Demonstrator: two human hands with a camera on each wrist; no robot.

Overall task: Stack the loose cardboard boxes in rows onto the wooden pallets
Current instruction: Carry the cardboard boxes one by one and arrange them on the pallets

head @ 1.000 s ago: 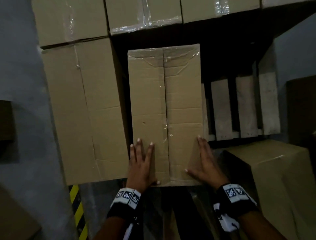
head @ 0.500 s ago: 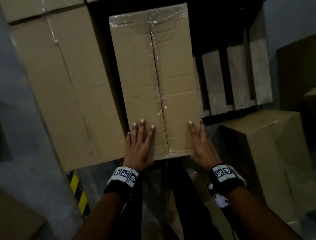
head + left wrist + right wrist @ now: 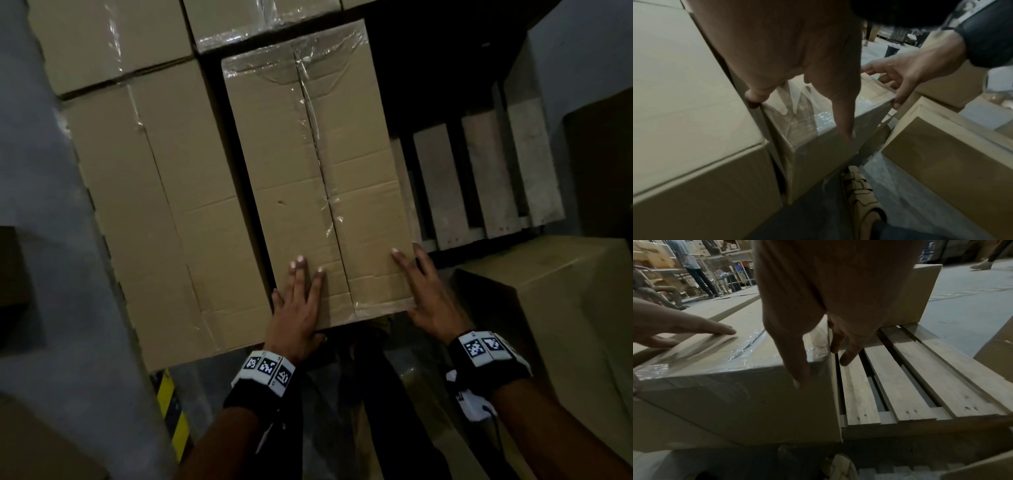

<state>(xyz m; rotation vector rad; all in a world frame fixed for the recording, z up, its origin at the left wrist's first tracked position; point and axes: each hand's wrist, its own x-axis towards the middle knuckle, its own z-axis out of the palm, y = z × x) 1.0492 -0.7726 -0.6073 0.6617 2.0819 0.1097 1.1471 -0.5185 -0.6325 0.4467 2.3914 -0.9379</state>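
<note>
A long taped cardboard box (image 3: 318, 178) lies lengthwise on the wooden pallet (image 3: 479, 178), beside a larger stacked box (image 3: 164, 212) on its left. My left hand (image 3: 298, 298) presses flat on the top of the box at its near end, fingers straight, thumb over the near edge. My right hand (image 3: 424, 294) straddles the near right corner with straight fingers. In the right wrist view its thumb lies on the box (image 3: 735, 394) and its fingers (image 3: 849, 353) run down the right side above the pallet slats (image 3: 910, 378). In the left wrist view the box (image 3: 818, 154) shows its near end.
More taped boxes (image 3: 260, 20) form a row at the back. A loose box (image 3: 565, 325) stands on the floor at the right. Bare slats lie right of the pushed box. A yellow-black strip (image 3: 171, 411) marks the floor at the left. My shoe (image 3: 861, 194) is below the box end.
The box has slid away from me along the pallet, and its far end now reaches the back row. Both hands stayed on its near end.
</note>
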